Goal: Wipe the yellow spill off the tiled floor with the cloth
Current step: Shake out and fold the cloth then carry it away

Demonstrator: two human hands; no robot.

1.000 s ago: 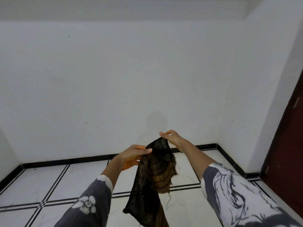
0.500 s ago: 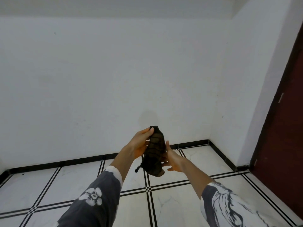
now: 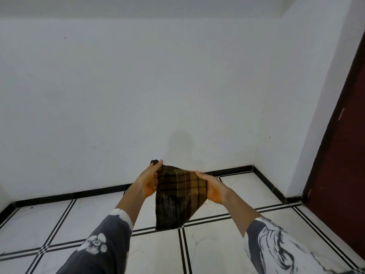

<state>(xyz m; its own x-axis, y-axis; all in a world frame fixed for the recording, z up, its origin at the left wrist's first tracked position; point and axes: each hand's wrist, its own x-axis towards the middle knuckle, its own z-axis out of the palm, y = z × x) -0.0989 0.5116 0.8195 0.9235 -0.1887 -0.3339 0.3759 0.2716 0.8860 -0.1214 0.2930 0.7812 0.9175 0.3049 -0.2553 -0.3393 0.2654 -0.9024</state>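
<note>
A dark brown checked cloth (image 3: 178,196) is held up in the air in front of me, spread between both hands and hanging down at its lower edge. My left hand (image 3: 147,181) grips its upper left corner, with a bit of fabric poking out above the fingers. My right hand (image 3: 212,187) holds the cloth's right edge. Below lies the white tiled floor (image 3: 215,246) with black double lines. No yellow spill shows in this view.
A white wall (image 3: 138,95) with a black skirting strip (image 3: 79,193) stands straight ahead. The room's corner is at the right, and a dark red door (image 3: 343,175) stands at the far right edge.
The cloth, bunched into a narrow bundle between my hands half a second ago, is now spread wide. My hands have moved apart and the view has tilted slightly.
</note>
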